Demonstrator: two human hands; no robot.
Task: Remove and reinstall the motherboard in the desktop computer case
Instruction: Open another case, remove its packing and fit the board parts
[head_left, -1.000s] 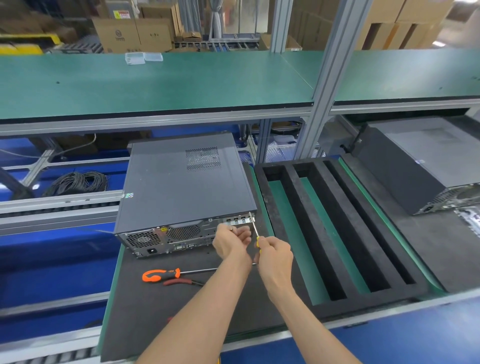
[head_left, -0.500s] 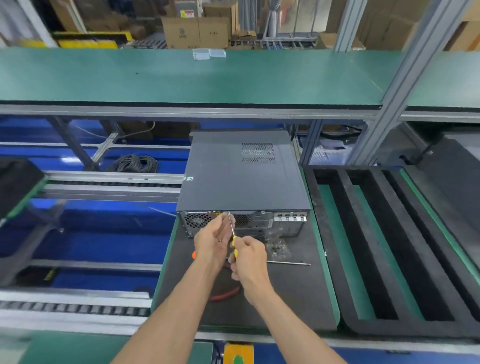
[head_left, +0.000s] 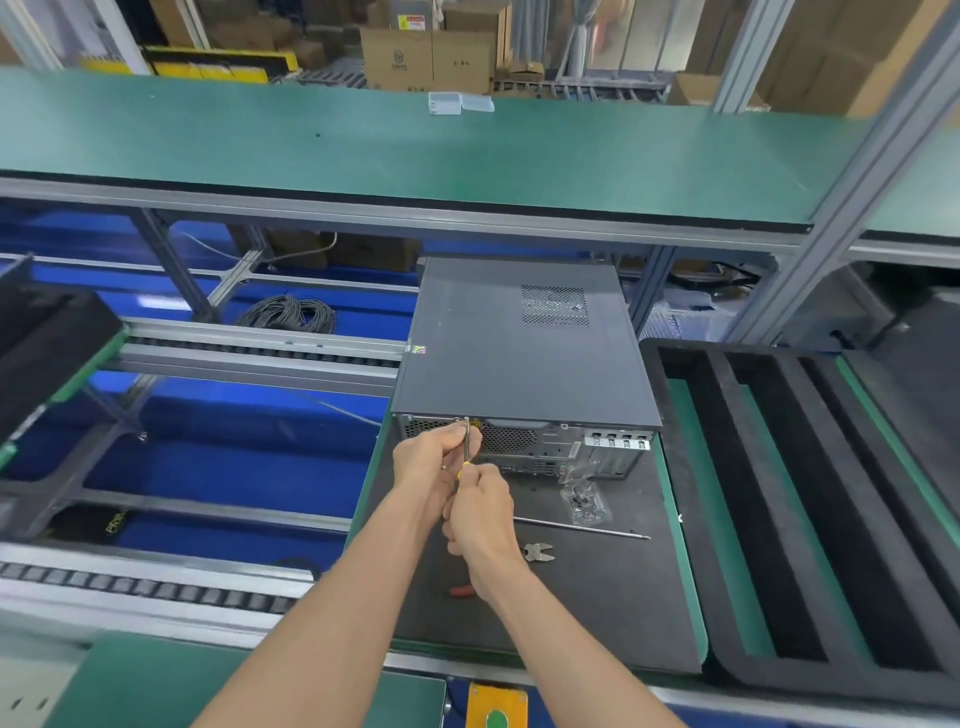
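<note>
I record the desktop computer case (head_left: 524, 343) lying flat on the dark mat (head_left: 597, 597) of the bench (head_left: 379, 467), rear panel toward me, side cover in place. The motherboard is inside and out of sight.

My right hand (head_left: 480, 519) is curled around the yellow-handled screwdriver (head_left: 466, 447), whose shaft rises to the top left edge of the rear panel. My left hand (head_left: 428, 460) has its fingers (head_left: 457, 434) bent round the shaft near the tip, steadying it. I cannot see the screw itself.

A long bare driver shaft (head_left: 582, 527), side cutters (head_left: 537, 552) and a small clear bag of screws (head_left: 584, 501) lie on the mat just beside the case.

Assessment: the task stands at its opening, at the cover fastenings. The steel case looks rigid and fairly heavy, best taken by its long edges. The board, once exposed, will be light, stiff and fragile; I would hold it by its edges only, clear of components.
</note>
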